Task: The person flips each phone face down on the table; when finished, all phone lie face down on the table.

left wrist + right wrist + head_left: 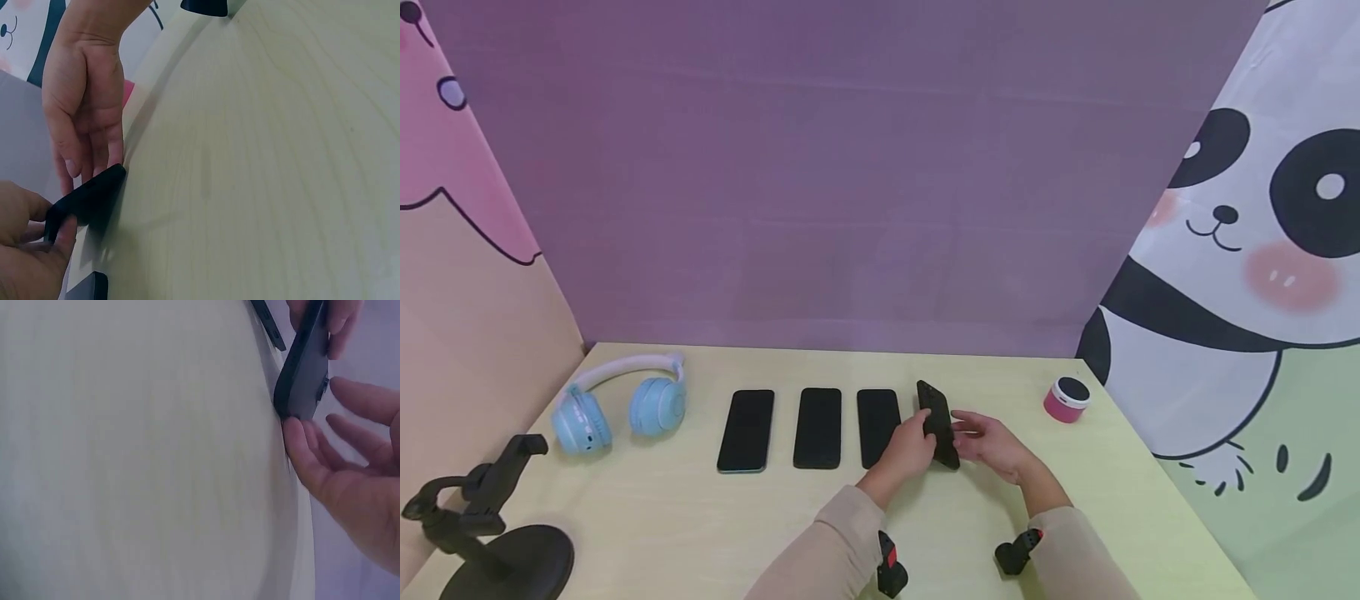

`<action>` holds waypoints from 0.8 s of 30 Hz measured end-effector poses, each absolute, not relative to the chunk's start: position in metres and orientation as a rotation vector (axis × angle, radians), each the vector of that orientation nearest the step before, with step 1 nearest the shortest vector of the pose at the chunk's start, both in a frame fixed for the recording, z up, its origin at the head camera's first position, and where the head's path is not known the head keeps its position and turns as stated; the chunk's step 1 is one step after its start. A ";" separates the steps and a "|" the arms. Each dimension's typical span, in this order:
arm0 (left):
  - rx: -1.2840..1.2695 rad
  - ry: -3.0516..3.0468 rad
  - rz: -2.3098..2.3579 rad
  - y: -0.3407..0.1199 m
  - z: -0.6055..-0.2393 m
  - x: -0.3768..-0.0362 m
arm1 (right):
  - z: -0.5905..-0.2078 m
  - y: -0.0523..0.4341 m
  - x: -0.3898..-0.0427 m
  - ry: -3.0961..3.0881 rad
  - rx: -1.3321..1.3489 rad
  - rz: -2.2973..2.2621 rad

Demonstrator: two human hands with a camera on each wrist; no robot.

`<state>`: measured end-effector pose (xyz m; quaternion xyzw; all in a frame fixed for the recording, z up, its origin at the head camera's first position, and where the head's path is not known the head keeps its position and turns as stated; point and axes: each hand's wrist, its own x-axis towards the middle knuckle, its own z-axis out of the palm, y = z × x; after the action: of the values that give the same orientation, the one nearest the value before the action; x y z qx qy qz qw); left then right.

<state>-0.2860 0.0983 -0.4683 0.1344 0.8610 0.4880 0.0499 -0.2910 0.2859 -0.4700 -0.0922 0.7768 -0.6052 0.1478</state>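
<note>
A black phone [937,423] stands tilted on its long edge on the pale wood table [647,508], right of a row of flat phones. My left hand [916,443] grips its near part, thumb and fingers curled round it. The left wrist view shows that hand [28,250] pinching the phone [87,200]. My right hand [983,439] is just right of the phone, fingers straight, tips touching its near end. From the right wrist, the open palm [350,469] lies under the phone's corner [303,375].
Three black phones [747,429] [818,427] [877,423] lie flat in a row left of the hands. Blue headphones [617,404] sit at the far left, a pink round speaker [1066,400] at the far right. A black stand [482,525] occupies the near left corner.
</note>
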 end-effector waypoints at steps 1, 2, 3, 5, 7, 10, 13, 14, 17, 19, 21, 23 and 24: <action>0.401 2.624 1.488 0.099 -0.469 -0.286 | -0.470 0.285 -0.291 2.267 -0.255 -1.728; 0.393 2.630 1.489 0.099 -0.470 -0.286 | -0.471 0.285 -0.291 2.297 -0.239 -1.721; 0.381 2.637 1.491 0.100 -0.470 -0.286 | -0.471 0.284 -0.290 2.329 -0.228 -1.704; 0.349 2.656 1.493 0.100 -0.473 -0.286 | -0.470 0.283 -0.290 2.389 -0.214 -1.665; 0.319 2.672 1.495 0.101 -0.475 -0.286 | -0.470 0.281 -0.290 2.434 -0.180 -1.635; 0.297 2.678 1.507 0.102 -0.477 -0.287 | -0.469 0.280 -0.290 2.480 -0.135 -1.591; 0.293 2.673 1.504 0.103 -0.480 -0.287 | -0.469 0.278 -0.290 2.519 -0.092 -1.554; 0.290 2.676 1.495 0.103 -0.481 -0.287 | -0.469 0.278 -0.290 2.531 -0.084 -1.538; 0.272 2.685 1.471 0.104 -0.482 -0.287 | -0.470 0.276 -0.291 2.566 -0.077 -1.486; 0.269 2.702 1.453 0.104 -0.481 -0.287 | -0.471 0.275 -0.291 2.590 -0.067 -1.453; 0.275 2.720 1.423 0.105 -0.479 -0.288 | -0.470 0.274 -0.291 2.612 -0.061 -1.426; 0.287 2.753 1.383 0.106 -0.476 -0.287 | -0.469 0.273 -0.291 2.632 -0.060 -1.407; 0.289 2.770 1.366 0.107 -0.475 -0.286 | -0.469 0.273 -0.291 2.637 -0.058 -1.404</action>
<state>-0.2864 0.1074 -0.4754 0.0932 0.8928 0.4403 0.0195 -0.2911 0.2726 -0.4686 -0.0193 0.8798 -0.4686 0.0768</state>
